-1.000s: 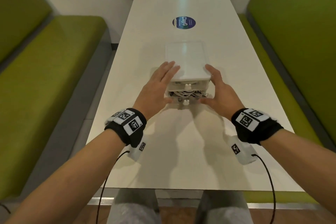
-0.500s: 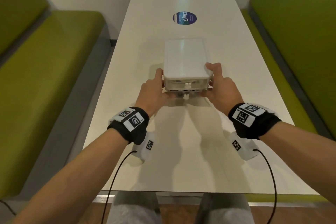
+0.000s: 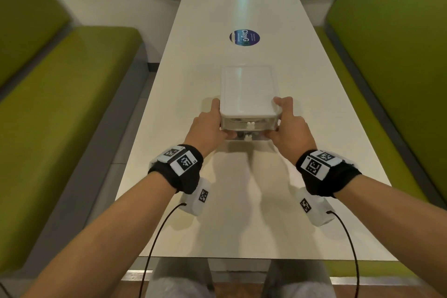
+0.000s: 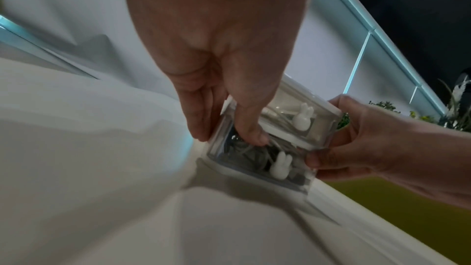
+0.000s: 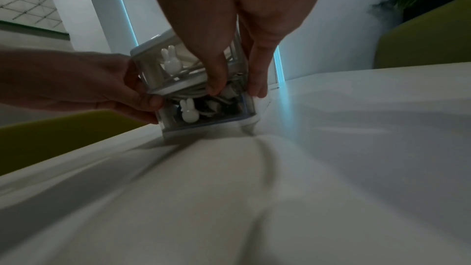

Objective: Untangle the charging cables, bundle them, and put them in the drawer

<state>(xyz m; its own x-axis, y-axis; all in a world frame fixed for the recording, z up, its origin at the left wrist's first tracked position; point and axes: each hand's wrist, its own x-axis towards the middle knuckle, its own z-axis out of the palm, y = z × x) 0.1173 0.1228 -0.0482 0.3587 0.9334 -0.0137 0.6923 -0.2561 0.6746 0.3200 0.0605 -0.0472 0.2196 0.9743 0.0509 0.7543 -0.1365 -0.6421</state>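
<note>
Both grips clasp the drawer box [image 3: 249,94] mid-counter [image 3: 242,213]: left hand [image 3: 208,126], right hand [image 3: 289,126]; bare counter surrounds it.

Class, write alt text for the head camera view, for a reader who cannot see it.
Two hands, left hand and right hand, grip the sides of a small clear two-drawer box on a long white table. Both drawers have white rabbit-shaped knobs, and cables show faintly inside. Green benches flank the table.
</note>
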